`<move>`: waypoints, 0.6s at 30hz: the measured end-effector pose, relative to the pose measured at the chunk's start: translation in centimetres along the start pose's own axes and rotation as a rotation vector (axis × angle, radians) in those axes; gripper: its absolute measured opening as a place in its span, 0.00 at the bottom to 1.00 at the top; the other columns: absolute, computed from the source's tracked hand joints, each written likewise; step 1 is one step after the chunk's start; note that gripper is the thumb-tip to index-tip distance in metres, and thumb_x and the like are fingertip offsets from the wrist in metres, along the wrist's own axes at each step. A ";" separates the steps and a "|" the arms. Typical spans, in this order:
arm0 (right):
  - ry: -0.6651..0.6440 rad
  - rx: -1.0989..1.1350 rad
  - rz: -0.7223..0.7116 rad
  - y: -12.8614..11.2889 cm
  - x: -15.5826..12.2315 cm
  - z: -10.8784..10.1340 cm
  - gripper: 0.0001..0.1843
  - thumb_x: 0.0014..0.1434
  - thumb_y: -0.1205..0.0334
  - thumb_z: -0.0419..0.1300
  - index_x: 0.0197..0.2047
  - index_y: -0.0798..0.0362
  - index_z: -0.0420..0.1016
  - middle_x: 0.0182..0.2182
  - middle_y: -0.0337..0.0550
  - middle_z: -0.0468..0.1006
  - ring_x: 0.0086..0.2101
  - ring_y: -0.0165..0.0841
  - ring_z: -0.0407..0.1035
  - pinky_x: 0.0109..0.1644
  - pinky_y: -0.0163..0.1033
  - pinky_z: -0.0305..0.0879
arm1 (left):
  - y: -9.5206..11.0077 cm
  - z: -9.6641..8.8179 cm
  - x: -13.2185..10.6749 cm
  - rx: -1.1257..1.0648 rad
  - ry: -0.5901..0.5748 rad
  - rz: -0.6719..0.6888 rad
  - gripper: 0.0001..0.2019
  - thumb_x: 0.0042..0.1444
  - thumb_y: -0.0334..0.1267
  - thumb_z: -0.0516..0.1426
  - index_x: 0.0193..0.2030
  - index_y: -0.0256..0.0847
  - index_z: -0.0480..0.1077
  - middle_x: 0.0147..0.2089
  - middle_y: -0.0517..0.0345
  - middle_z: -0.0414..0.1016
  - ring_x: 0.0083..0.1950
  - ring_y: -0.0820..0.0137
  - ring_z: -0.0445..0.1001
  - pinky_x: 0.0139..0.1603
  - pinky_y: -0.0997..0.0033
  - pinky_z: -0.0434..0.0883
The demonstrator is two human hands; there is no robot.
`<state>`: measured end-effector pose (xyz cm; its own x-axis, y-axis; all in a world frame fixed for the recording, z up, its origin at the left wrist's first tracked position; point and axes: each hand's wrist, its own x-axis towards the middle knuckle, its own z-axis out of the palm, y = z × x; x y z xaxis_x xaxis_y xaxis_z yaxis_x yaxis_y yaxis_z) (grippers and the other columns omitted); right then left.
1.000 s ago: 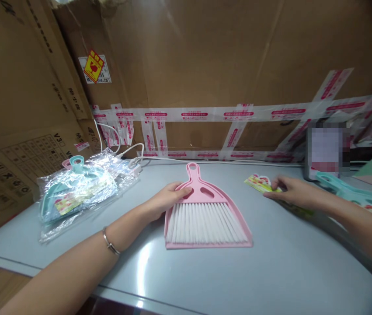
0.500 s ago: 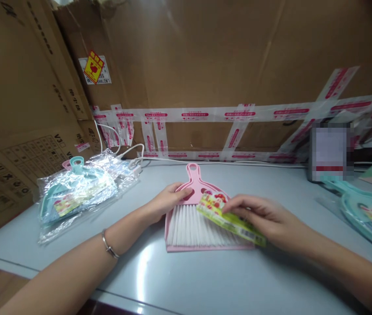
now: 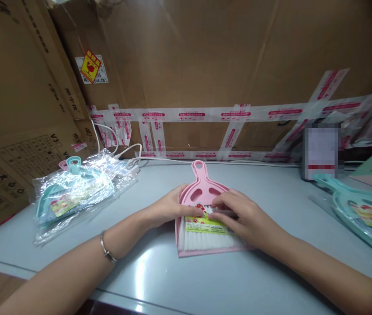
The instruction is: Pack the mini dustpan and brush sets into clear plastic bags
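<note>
A pink hand brush [image 3: 201, 241] with white bristles lies nested in a pink dustpan [image 3: 202, 253] on the grey table, handles pointing away from me. Across the bristles rests a yellow-green printed card [image 3: 205, 226] with red pictures. My left hand [image 3: 169, 205] grips the left edge of the set, its thumb lying over the card's top left. At the right side, my right hand [image 3: 251, 218] pinches the card between thumb and fingers, covering its right part.
Plastic-wrapped teal dustpan sets [image 3: 74, 192] lie at left, beside white cables [image 3: 136, 162]. Another teal set [image 3: 363, 210] is at right, in front of a blurred upright device [image 3: 321, 151]. Taped cardboard boxes [image 3: 186, 57] wall the back and left.
The card has swung from a slant to nearly level and moved left onto the bristles. My right hand moved left with it, and my left thumb shifted from the brush head onto the card.
</note>
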<state>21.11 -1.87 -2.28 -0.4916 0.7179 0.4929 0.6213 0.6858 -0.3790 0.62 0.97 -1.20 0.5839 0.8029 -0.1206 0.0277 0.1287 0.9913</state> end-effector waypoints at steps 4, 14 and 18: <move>0.216 -0.023 0.066 0.7 -0.4 0.0 0.16 0.54 0.53 0.61 0.43 0.50 0.65 0.38 0.47 0.72 0.40 0.40 0.66 0.44 0.48 0.64 | 0.2 -0.6 0.2 -0.061 0.036 0.001 0.32 0.40 0.34 0.67 0.54 0.38 0.64 0.50 0.46 0.73 0.46 0.63 0.74 0.49 0.61 0.69; 0.169 1.253 0.742 -0.9 0.6 -0.4 0.29 0.49 0.52 0.65 0.52 0.47 0.63 0.49 0.45 0.74 0.47 0.39 0.70 0.48 0.45 0.71 | 1.0 -0.5 0.1 -0.214 0.167 0.201 0.31 0.42 0.36 0.67 0.53 0.38 0.62 0.50 0.45 0.74 0.48 0.58 0.74 0.49 0.58 0.71; 0.210 1.358 0.877 -0.6 0.4 -0.2 0.19 0.49 0.61 0.67 0.45 0.51 0.71 0.44 0.44 0.78 0.43 0.39 0.74 0.44 0.42 0.74 | 0.9 0.0 0.1 -0.032 0.135 0.152 0.32 0.47 0.42 0.64 0.57 0.39 0.58 0.56 0.43 0.68 0.52 0.59 0.71 0.51 0.59 0.69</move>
<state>20.67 -1.98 -1.71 -0.1390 0.9729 -0.1846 -0.3699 -0.2239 -0.9017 0.72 1.12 -0.27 0.4654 0.8848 0.0218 -0.0796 0.0174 0.9967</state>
